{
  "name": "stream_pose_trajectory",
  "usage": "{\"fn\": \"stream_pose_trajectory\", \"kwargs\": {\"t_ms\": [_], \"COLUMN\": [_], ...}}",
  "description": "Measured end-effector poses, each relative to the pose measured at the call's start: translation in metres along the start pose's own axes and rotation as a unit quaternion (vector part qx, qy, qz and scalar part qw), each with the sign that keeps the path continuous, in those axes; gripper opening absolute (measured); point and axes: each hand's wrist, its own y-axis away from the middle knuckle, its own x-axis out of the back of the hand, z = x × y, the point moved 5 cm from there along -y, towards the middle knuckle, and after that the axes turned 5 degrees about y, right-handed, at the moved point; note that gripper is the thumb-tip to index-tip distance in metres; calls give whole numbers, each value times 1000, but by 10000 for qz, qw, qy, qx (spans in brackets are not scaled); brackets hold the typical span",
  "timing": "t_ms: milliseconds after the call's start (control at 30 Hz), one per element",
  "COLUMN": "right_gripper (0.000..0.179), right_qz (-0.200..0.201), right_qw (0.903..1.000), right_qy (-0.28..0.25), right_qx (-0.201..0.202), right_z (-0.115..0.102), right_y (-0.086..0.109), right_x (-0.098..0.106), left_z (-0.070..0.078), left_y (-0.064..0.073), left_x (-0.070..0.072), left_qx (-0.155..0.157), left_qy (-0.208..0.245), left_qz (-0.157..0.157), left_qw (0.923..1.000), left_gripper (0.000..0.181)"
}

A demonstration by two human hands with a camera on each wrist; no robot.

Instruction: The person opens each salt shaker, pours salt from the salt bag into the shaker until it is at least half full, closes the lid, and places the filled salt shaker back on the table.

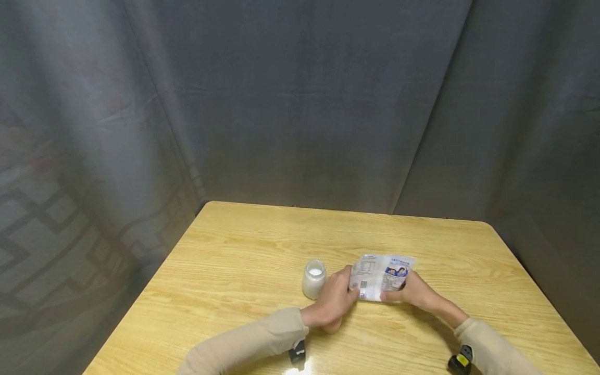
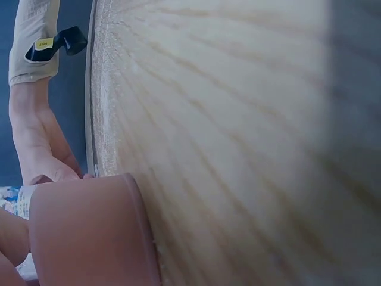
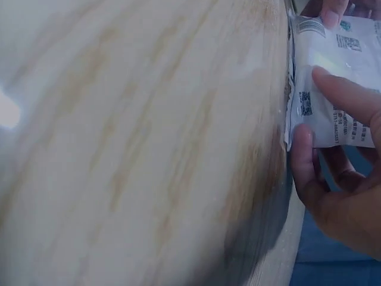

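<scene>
A white plastic packet (image 1: 372, 271) with printed text, square codes and a blue picture is held between both hands over the table. My left hand (image 1: 334, 296) grips its left edge, thumb toward the near corner. The right hand (image 1: 416, 291) pinches the packet's near right part; in the right wrist view its thumb (image 3: 342, 92) lies across the printed face and other fingers curl beneath. Just left of my left hand stands a small open glass jar (image 1: 313, 281) with white contents. In the left wrist view, most of the packet is hidden behind the left hand.
The wood-grain table (image 1: 244, 234) has rounded far corners. Grey curtains (image 1: 300, 104) hang close behind it and along both sides. Each wrist carries a black camera mount, the right one (image 1: 460, 360) with a yellow label, low over the table.
</scene>
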Motion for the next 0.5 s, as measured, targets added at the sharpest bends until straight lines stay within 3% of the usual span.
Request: {"fn": "stream_pose_trajectory", "kwargs": {"t_ms": [100,267,500], "right_gripper": [61,57,61], "right_qz": [-93,-213,-175], "right_qw": [9998,9997,9997], "right_qy": [-23,-70,-182], "right_qx": [-160,-60,38], "right_z": [2,3,2], "right_y": [0,0,1], "right_x": [2,3,1], "left_z": [0,-1,-3], "left_y": [0,0,0], "left_x": [1,1,1], "left_qx": [82,183,201], "left_qy": [230,384,85], "left_qz": [94,221,177], "left_qw": [9997,9989,9996], "left_gripper": [52,60,46]}}
